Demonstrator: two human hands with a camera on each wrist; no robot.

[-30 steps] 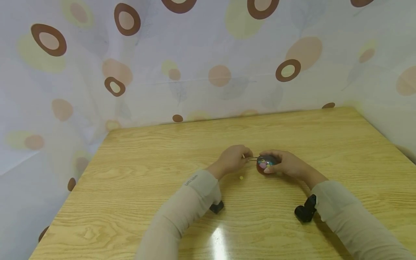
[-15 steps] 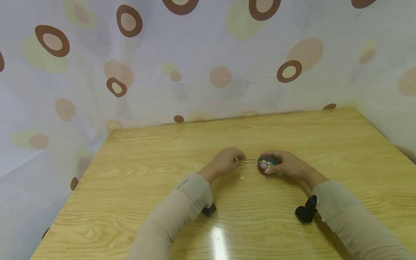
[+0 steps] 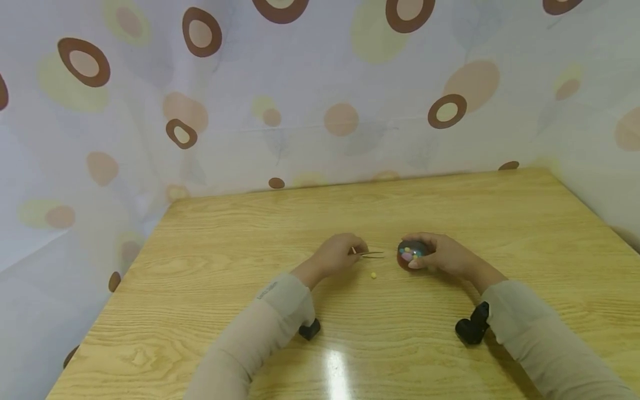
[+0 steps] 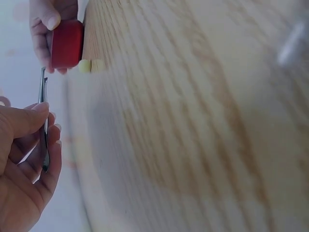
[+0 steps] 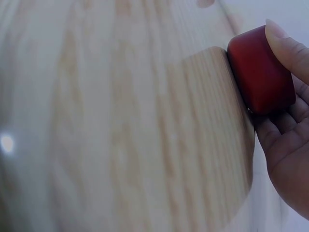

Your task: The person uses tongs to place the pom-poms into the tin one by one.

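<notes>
My left hand [image 3: 334,256] pinches metal tweezers [image 4: 46,157] between thumb and fingers. Their slim tips stand slightly apart, point right and have nothing visible between them. My right hand [image 3: 447,255] grips a small red container [image 5: 260,72] with rounded corners, thumb on the near side and fingers round the back. In the head view, several small coloured pieces [image 3: 407,256], pink, yellow and blue, show at its dark top. What they are is too small to tell. A small yellow ball [image 3: 373,275] lies on the table, left of the container and just below the tweezers' tips.
Both hands work above a wood-grain table [image 3: 240,239]. A spotted white cloth [image 3: 300,150] hangs along its back and sides. Black wrist cameras [image 3: 472,328] stick out under both light sleeves, close to the tabletop.
My left hand has drawn back left and slightly nearer, taking the tweezers away from the container. The right hand still holds the container in the same place.
</notes>
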